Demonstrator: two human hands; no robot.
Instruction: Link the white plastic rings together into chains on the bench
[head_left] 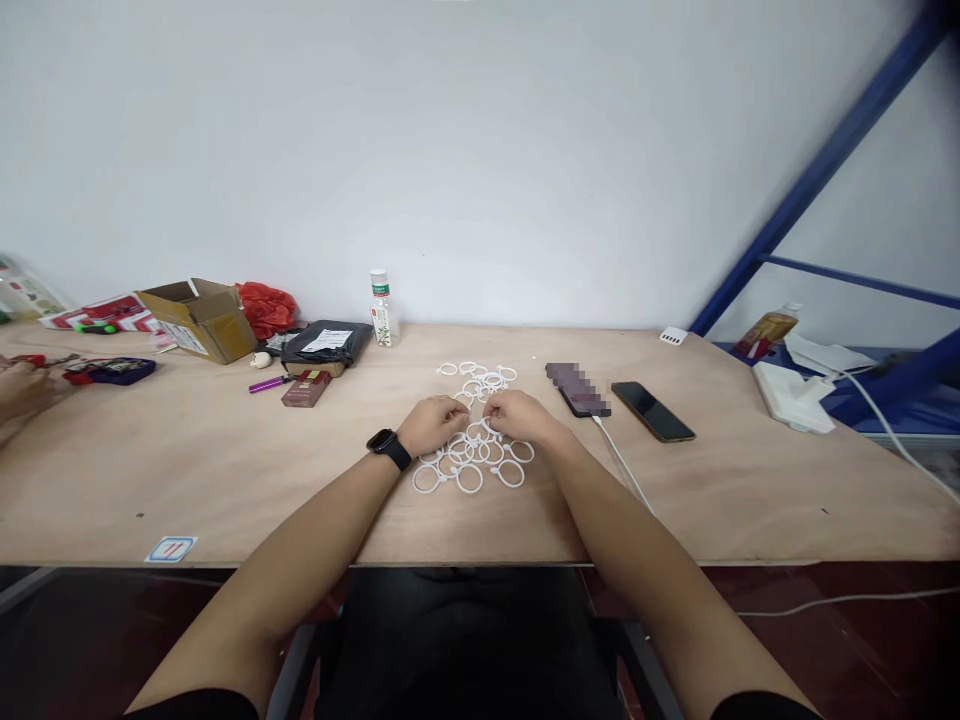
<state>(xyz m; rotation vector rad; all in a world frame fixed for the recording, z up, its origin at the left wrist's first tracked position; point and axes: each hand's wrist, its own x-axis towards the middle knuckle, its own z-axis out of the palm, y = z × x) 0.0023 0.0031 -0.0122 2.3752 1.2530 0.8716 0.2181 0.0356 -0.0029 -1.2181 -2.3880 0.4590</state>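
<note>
Many thin white plastic rings (469, 479), each with a small tab, lie in two loose clusters on the wooden table in front of me. Between these clusters my left hand (435, 424), with a black smartwatch on its wrist, is closed, thumb and fingertips pinched at a white ring (463, 400). Close by on the right, my right hand (516, 412) is also closed in a pinch, its fingertips at another ring (491, 425). The fingers partly hide both rings. My fingertips are a small gap apart.
Right of the hands lie a phone (577, 390) on a white cable and a second phone (653, 411). To the left are a maroon box (306, 389), a black parcel (328, 342), a bottle (382, 312) and an open carton (199, 322). Another person's hand (21, 388) shows far left.
</note>
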